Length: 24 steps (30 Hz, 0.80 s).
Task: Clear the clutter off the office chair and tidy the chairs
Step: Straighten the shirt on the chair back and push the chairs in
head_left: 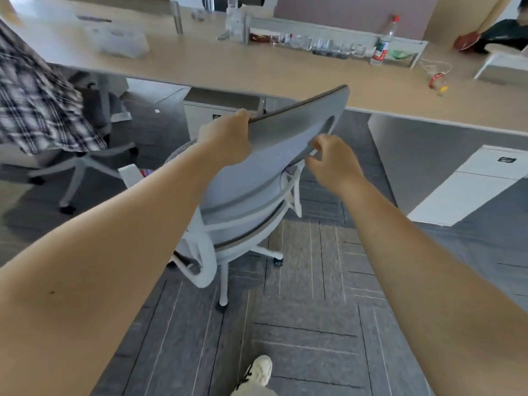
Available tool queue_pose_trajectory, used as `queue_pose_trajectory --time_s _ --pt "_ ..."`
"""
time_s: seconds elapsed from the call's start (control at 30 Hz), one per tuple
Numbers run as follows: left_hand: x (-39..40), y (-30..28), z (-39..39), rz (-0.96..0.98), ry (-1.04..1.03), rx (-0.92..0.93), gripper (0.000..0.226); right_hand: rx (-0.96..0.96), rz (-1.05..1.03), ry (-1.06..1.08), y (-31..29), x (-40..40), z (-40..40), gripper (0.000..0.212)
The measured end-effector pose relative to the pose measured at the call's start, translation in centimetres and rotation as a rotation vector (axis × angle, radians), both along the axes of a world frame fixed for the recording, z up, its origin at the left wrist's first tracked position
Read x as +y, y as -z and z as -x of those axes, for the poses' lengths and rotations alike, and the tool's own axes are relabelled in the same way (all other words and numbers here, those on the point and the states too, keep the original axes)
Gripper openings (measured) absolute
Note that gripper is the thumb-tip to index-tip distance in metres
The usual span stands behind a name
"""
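Note:
A grey mesh office chair on a white wheeled base stands in front of me, its back towards me and tilted. My left hand grips the top left edge of the backrest. At the backrest's right edge my right hand has its fingers curled on the rim; how firmly it holds is unclear. A small part of something colourful shows on the seat by the left armrest; most of the seat is hidden behind the backrest. To the left stands a second chair with a plaid garment draped over it.
A long wooden desk runs across just beyond the chair, carrying a plastic bottle, small glass jars and a clear box. White drawer cabinets stand under it and at the right. A person sits at the far right. My shoe is on grey carpet.

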<state>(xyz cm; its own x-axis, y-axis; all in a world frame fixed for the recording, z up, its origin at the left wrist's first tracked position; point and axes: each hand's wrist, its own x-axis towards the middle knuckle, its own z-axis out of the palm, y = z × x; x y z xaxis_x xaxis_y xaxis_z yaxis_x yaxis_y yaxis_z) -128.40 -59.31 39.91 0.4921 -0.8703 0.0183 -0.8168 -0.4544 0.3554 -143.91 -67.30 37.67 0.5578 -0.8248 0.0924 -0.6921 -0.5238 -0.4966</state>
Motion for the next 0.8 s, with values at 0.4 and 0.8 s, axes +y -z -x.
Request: queue_pose_trajectory --time_s 0.4,0.8 --pt "8.9 -0.3 4.8 -0.009 -0.297 -0.184 0.065 -0.007 0.222 -0.08 -0.6 4.9 3.0 0.07" --pt "11.6 1.0 9.5 -0.009 -0.4 -0.163 0.077 0.006 0.307 -0.283 -0.6 4.5 6.3 0.058"
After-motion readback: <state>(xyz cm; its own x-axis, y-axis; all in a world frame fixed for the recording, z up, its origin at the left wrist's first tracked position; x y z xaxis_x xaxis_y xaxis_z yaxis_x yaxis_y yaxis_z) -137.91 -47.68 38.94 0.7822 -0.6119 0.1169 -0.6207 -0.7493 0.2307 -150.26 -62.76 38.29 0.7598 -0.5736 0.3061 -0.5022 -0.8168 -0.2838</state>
